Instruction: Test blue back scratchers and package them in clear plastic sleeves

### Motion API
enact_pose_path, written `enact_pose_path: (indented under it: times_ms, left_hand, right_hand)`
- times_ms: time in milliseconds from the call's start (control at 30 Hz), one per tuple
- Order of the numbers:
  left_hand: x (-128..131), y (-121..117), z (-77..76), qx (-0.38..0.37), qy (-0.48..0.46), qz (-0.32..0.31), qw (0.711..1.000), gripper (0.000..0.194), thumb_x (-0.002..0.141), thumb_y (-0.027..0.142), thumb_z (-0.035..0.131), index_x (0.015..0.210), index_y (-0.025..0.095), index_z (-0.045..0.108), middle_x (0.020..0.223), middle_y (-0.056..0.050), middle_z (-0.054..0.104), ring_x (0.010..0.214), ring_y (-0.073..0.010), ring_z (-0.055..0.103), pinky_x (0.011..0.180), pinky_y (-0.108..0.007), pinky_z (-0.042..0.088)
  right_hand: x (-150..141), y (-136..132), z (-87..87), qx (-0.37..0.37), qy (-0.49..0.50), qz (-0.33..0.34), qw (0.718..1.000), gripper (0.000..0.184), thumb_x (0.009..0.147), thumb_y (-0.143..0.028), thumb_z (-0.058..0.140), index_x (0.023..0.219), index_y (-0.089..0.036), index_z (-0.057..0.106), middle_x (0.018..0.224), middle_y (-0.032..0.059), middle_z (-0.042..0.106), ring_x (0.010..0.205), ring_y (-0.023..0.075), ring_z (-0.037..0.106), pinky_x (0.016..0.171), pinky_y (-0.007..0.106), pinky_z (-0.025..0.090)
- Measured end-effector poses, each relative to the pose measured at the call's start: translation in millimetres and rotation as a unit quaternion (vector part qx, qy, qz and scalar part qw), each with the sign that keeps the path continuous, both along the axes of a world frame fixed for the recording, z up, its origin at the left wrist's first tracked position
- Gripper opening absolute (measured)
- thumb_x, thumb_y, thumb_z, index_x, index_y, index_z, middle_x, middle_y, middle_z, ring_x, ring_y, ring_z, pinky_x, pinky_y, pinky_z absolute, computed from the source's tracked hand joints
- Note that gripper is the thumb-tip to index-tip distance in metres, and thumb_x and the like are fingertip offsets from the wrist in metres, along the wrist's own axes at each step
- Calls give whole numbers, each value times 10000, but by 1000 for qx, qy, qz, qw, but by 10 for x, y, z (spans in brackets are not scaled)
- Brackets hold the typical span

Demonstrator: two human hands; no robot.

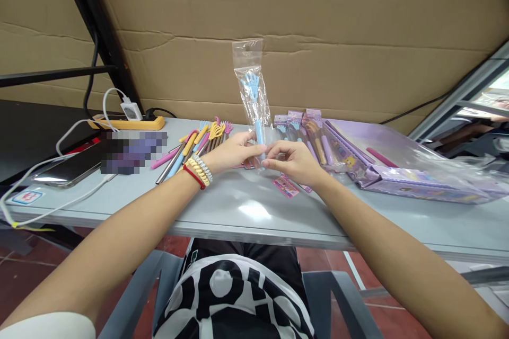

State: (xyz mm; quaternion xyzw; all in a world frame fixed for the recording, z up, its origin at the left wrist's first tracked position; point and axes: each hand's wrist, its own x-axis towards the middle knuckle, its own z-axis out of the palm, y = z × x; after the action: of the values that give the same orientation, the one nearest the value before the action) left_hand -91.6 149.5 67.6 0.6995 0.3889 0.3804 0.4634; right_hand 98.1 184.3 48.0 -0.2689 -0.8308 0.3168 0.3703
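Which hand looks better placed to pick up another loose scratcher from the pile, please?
Probably the left hand: the loose scratchers lie just beside it, while the right hand grips the bagged scratcher farther away.

Flat brown cardboard sheets (318,37) up as the back wall, creased and seamed. Pale grey worktop (254,206) across the middle, glossy, catching a soft patch of overhead light. Black metal frame post (99,32) slanting at left. Reddish tiled floor (24,270) below. Grey plastic chair arms (342,302) low down. Glass-fronted unit (477,100) off right.
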Motion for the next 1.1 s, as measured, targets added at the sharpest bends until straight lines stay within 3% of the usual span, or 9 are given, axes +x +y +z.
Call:
enact_pose_path:
  times_ms: [67, 167, 333, 467, 600, 867, 1100]
  left_hand:
    - [-3, 3, -8, -7, -4, 5, 1000, 269, 875, 401, 562, 904, 139, 508, 669, -17, 614, 573, -104, 584, 513, -210, 436]
    - [-20, 16, -27, 8, 12, -22, 1000, 358, 786, 386, 683, 964, 132, 505, 689, -23, 624, 619, -121, 598, 566, -234, 459]
    - [-53, 50, -59, 2, -6, -64, 998, 394, 759, 291, 703, 1044, 110, 500, 710, -27, 626, 621, -114, 575, 592, -251, 461]
    - [-57, 53, -54, -13, -34, -65, 997, 427, 750, 263, 714, 1089, 104, 508, 719, -23, 616, 638, -116, 581, 603, -252, 464]
    - [-52, 39, -43, -18, -43, -61, 997, 426, 740, 205, 712, 1108, 110, 520, 751, -25, 617, 657, -110, 576, 598, -241, 451]
    - [-31, 50, -72, -29, -64, -61, 996, 370, 695, 145, 714, 1028, 107, 556, 888, -60, 643, 774, -137, 610, 660, -264, 480]
    - [0, 59, -91, -24, -105, -43, 993, 372, 742, 187, 708, 1061, 103, 535, 799, -29, 613, 714, -121, 600, 643, -253, 476]
  right_hand:
    - [-4, -15, 14, -28, -2, -27, 999, 460, 631, -547, 778, 666, -117, 619, 705, 54, 614, 646, 131, 517, 593, 254, 392]
    - [-1, -21, 16, -57, 2, -50, 997, 464, 597, -515, 807, 660, -115, 580, 630, 24, 566, 575, 99, 453, 522, 228, 347]
    - [27, -27, 18, -83, 37, -4, 996, 530, 546, -401, 864, 773, -157, 452, 678, 2, 564, 614, 111, 518, 537, 220, 406]
    - [63, -32, 53, -139, 68, 45, 987, 598, 640, -422, 816, 958, -196, 363, 712, -4, 594, 617, 119, 553, 539, 219, 432]
    - [81, -17, 86, -157, 25, 13, 987, 582, 709, -505, 744, 1042, -178, 397, 622, -22, 565, 511, 99, 501, 445, 189, 345]
    - [47, -15, 107, -146, -53, -7, 988, 449, 680, -525, 732, 744, -113, 563, 590, 30, 575, 503, 97, 495, 460, 209, 363]
    - [17, -32, 103, -106, -46, -61, 991, 429, 666, -529, 704, 714, -130, 554, 546, 18, 562, 473, 110, 498, 451, 219, 378]
